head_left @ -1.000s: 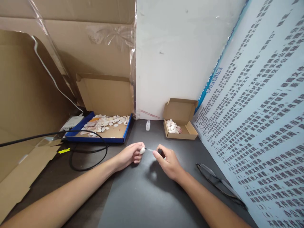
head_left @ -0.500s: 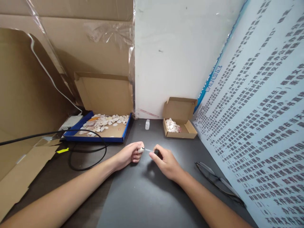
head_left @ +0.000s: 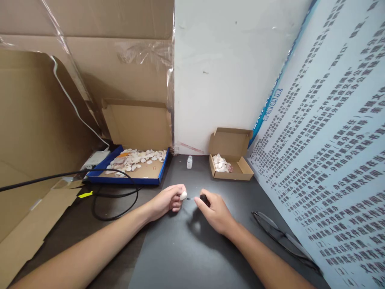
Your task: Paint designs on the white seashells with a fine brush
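Observation:
My left hand [head_left: 168,199] pinches a small white shell [head_left: 183,195] between thumb and fingers, just above the dark table [head_left: 186,249]. My right hand [head_left: 214,210] grips a small black-capped brush [head_left: 203,198]; its thin tip points left and meets the shell. A tiny clear bottle [head_left: 189,161] stands uncapped near the wall behind the hands. The two hands are a few centimetres apart.
A blue-edged tray [head_left: 126,177] with several shells lies at the back left. A small cardboard box [head_left: 231,163] holds more shells at the back right. A black cable [head_left: 116,200] loops on the left. Scissors [head_left: 281,237] lie by the printed board [head_left: 331,152].
The brush tip has drawn closer to the shell, and my hands sit a little nearer together. The camera view has shifted slightly down and left.

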The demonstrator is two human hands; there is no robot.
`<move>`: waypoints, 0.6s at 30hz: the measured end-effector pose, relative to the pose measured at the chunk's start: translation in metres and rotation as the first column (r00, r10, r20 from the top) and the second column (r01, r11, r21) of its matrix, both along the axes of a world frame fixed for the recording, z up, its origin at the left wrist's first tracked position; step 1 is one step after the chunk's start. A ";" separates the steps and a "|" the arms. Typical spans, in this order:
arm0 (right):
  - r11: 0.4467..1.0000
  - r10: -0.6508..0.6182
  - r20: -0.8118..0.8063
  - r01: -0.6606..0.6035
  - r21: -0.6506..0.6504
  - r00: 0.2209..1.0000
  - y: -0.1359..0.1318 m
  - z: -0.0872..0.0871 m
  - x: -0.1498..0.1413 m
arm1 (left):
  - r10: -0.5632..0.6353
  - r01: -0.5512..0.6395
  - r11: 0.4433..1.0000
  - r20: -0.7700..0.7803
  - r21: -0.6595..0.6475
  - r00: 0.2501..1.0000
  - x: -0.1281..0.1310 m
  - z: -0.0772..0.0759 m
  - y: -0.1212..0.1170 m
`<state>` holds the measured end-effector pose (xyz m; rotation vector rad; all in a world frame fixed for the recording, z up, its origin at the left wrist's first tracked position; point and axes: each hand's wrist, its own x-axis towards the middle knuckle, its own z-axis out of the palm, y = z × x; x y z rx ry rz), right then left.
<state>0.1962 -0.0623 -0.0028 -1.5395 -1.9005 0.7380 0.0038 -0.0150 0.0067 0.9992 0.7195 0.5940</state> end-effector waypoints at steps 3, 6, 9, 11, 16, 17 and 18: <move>0.999 0.000 -0.057 0.001 0.034 0.998 0.000 0.000 0.000 | 0.005 -0.005 1.000 -0.007 0.008 1.000 0.000 0.000 -0.001; 1.000 0.014 -0.064 -0.013 0.015 0.998 0.000 0.001 -0.001 | -0.001 0.001 1.000 0.003 0.016 1.000 0.000 0.000 -0.001; 0.999 0.024 -0.024 -0.025 -0.026 0.999 -0.001 0.001 -0.001 | -0.005 0.005 1.000 0.007 0.026 1.000 0.000 -0.001 0.000; 1.000 0.021 -0.021 -0.021 -0.021 1.000 -0.001 0.001 0.000 | -0.007 0.007 0.999 0.003 0.036 1.000 0.000 -0.002 0.001; 1.000 0.008 -0.040 -0.008 -0.012 0.999 -0.001 0.003 -0.001 | -0.019 0.019 0.999 0.009 0.043 1.000 0.000 -0.005 0.001; 1.000 0.002 -0.023 -0.002 -0.024 1.000 -0.001 0.004 -0.001 | -0.019 0.019 0.999 0.011 0.043 1.000 0.000 -0.005 0.001; 0.999 -0.005 -0.007 0.005 -0.035 1.000 -0.001 0.004 -0.001 | -0.019 0.019 0.999 0.012 0.041 1.000 0.000 -0.005 0.001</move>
